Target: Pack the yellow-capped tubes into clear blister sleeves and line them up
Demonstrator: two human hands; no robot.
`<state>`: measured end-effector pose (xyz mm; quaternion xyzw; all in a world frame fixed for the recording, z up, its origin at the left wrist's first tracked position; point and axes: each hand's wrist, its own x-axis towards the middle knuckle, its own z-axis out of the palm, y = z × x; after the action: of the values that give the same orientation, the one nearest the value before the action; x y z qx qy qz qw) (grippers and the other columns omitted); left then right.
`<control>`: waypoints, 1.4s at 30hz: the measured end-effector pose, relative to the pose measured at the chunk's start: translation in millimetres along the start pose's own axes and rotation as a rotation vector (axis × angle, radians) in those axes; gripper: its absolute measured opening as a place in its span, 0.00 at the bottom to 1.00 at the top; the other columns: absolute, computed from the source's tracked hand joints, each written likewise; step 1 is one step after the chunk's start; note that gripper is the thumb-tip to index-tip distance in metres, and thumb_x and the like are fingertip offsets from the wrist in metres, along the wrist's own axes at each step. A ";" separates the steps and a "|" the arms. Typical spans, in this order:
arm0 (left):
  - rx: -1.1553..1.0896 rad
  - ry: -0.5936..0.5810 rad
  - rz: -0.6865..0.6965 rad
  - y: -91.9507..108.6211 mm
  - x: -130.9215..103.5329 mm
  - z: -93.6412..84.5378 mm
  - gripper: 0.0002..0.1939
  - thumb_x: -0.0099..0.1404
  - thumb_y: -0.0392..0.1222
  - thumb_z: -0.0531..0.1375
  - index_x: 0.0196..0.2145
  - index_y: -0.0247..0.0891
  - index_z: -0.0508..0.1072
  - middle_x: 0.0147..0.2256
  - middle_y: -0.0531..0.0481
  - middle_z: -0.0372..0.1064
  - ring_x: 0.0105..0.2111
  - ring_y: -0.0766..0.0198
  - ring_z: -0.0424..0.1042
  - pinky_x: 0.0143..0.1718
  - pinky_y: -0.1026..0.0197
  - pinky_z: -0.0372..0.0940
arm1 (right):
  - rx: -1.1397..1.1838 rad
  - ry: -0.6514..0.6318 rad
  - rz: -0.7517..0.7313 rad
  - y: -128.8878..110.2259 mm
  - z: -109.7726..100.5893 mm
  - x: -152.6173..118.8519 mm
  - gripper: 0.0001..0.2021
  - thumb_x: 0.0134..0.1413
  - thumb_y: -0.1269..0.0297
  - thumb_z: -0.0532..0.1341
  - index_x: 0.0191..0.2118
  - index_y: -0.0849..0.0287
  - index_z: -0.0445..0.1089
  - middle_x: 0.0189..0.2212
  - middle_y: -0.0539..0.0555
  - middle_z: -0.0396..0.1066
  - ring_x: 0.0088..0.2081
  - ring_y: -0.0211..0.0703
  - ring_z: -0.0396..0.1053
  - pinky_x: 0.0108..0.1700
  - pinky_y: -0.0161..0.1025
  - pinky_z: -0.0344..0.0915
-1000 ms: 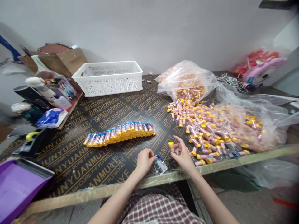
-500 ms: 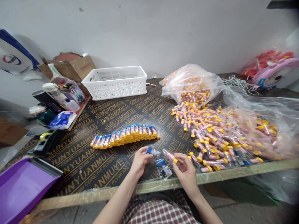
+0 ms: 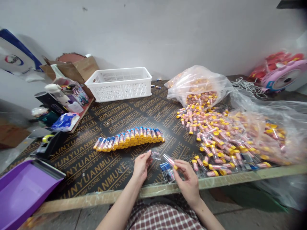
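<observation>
My left hand (image 3: 142, 165) pinches a clear plastic sleeve (image 3: 156, 155) between thumb and fingertips. In my right hand (image 3: 187, 177) is a small clear tube with a yellow cap (image 3: 169, 160); the fingers hold the cap end and the clear end points toward the sleeve, a little apart from it. Below, between the hands, a small stack of blue-printed clear sleeves (image 3: 167, 172) lies on the table. Farther off, tubes in blue-printed sleeves (image 3: 129, 136) stand packed in a slanting row, yellow caps downward.
A large pile of loose tubes (image 3: 216, 140) spreads on the right, partly under clear plastic bags (image 3: 199, 78). At the back stands a white basket (image 3: 122, 89). A purple dustpan (image 3: 21, 188), a tape dispenser (image 3: 49, 145) and bottles (image 3: 54, 92) are at left; a pink fan (image 3: 283, 78) at right.
My right hand has moved slightly left, bringing the tube closer to the sleeve. The sleeve in my left hand has turned, and its blue part no longer shows plainly.
</observation>
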<state>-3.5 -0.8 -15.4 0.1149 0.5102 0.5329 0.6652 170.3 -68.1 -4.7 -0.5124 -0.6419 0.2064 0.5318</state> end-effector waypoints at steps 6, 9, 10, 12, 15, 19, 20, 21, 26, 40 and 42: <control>0.047 -0.027 0.069 -3.4 -8.3 5.8 0.17 0.39 0.47 0.71 0.22 0.31 0.74 0.22 0.51 0.70 0.21 0.72 0.66 0.24 0.70 0.62 | -0.015 -0.150 -0.041 1.1 5.0 -3.4 0.12 0.54 0.73 0.56 0.44 0.55 0.68 0.43 0.57 0.68 0.47 0.46 0.67 0.47 0.45 0.68; 0.064 -0.136 0.068 -5.6 -15.7 8.2 0.17 0.43 0.46 0.70 0.26 0.32 0.72 0.25 0.50 0.72 0.24 0.69 0.69 0.26 0.67 0.64 | 0.002 -0.256 -0.066 -0.3 6.0 -4.1 0.15 0.56 0.73 0.54 0.47 0.54 0.68 0.47 0.57 0.66 0.50 0.47 0.65 0.52 0.46 0.65; 0.065 -0.171 0.061 -5.6 -17.8 8.5 0.17 0.43 0.45 0.70 0.29 0.33 0.72 0.26 0.49 0.72 0.25 0.67 0.70 0.27 0.66 0.65 | 0.011 -0.275 -0.073 -0.9 6.3 -4.3 0.16 0.56 0.74 0.53 0.47 0.53 0.68 0.48 0.57 0.66 0.51 0.46 0.65 0.52 0.46 0.65; 0.067 -0.210 0.047 -4.7 -20.6 8.2 0.20 0.43 0.44 0.70 0.33 0.35 0.71 0.27 0.49 0.72 0.26 0.65 0.71 0.28 0.65 0.65 | 0.045 -0.275 -0.065 -1.7 7.4 -4.8 0.16 0.56 0.74 0.54 0.48 0.53 0.68 0.47 0.57 0.66 0.50 0.46 0.66 0.51 0.46 0.66; 0.080 -0.217 0.035 -2.3 -21.0 6.6 0.22 0.42 0.45 0.71 0.34 0.33 0.71 0.26 0.49 0.72 0.25 0.67 0.70 0.27 0.66 0.64 | 0.141 -0.256 -0.012 -1.9 8.9 -6.3 0.16 0.54 0.72 0.57 0.49 0.53 0.67 0.45 0.57 0.66 0.45 0.45 0.69 0.44 0.42 0.72; 0.079 -0.218 0.026 -1.7 -20.7 5.6 0.19 0.42 0.46 0.71 0.27 0.31 0.73 0.24 0.50 0.70 0.22 0.70 0.68 0.25 0.67 0.62 | 0.183 -0.321 -0.034 -0.3 8.9 -7.3 0.19 0.52 0.74 0.57 0.50 0.50 0.66 0.46 0.56 0.65 0.42 0.44 0.70 0.41 0.40 0.73; 0.083 -0.217 0.023 -2.4 -21.7 5.9 0.18 0.41 0.46 0.71 0.27 0.31 0.73 0.24 0.51 0.70 0.22 0.70 0.67 0.25 0.67 0.62 | 0.150 -0.323 -0.058 0.4 8.7 -6.9 0.21 0.51 0.75 0.57 0.50 0.50 0.65 0.46 0.56 0.65 0.44 0.45 0.69 0.43 0.42 0.72; 0.096 -0.224 0.017 -3.5 -23.4 6.3 0.19 0.41 0.46 0.71 0.26 0.31 0.73 0.23 0.51 0.70 0.21 0.70 0.67 0.25 0.67 0.62 | 0.103 -0.312 -0.081 1.1 8.4 -6.0 0.23 0.50 0.76 0.57 0.51 0.50 0.64 0.46 0.56 0.64 0.46 0.46 0.68 0.46 0.44 0.71; 0.204 -0.369 -0.064 -10.3 -37.3 10.1 0.19 0.42 0.46 0.70 0.29 0.29 0.75 0.25 0.47 0.71 0.23 0.67 0.68 0.27 0.65 0.64 | -0.002 -0.278 -0.082 1.7 7.2 2.8 0.36 0.40 0.77 0.57 0.59 0.53 0.52 0.58 0.59 0.52 0.57 0.55 0.56 0.56 0.55 0.59; 0.268 -0.392 -0.112 -11.7 -49.6 14.4 0.21 0.40 0.45 0.71 0.30 0.30 0.74 0.25 0.47 0.71 0.23 0.67 0.69 0.25 0.66 0.64 | 0.224 -0.398 -0.018 3.7 4.3 3.5 0.40 0.35 0.76 0.54 0.61 0.56 0.49 0.59 0.58 0.53 0.59 0.52 0.55 0.58 0.49 0.59; 0.261 -0.387 -0.115 -12.2 -50.1 14.6 0.20 0.40 0.45 0.71 0.30 0.30 0.74 0.25 0.47 0.71 0.23 0.67 0.69 0.25 0.67 0.64 | 0.240 -0.421 -0.020 2.5 4.1 4.3 0.41 0.35 0.76 0.54 0.61 0.55 0.47 0.60 0.58 0.52 0.59 0.52 0.55 0.59 0.51 0.57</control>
<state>19.8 -41.4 10.5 0.2707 0.4436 0.3914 0.7595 168.0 -62.2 -6.1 -0.3848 -0.7147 0.3780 0.4453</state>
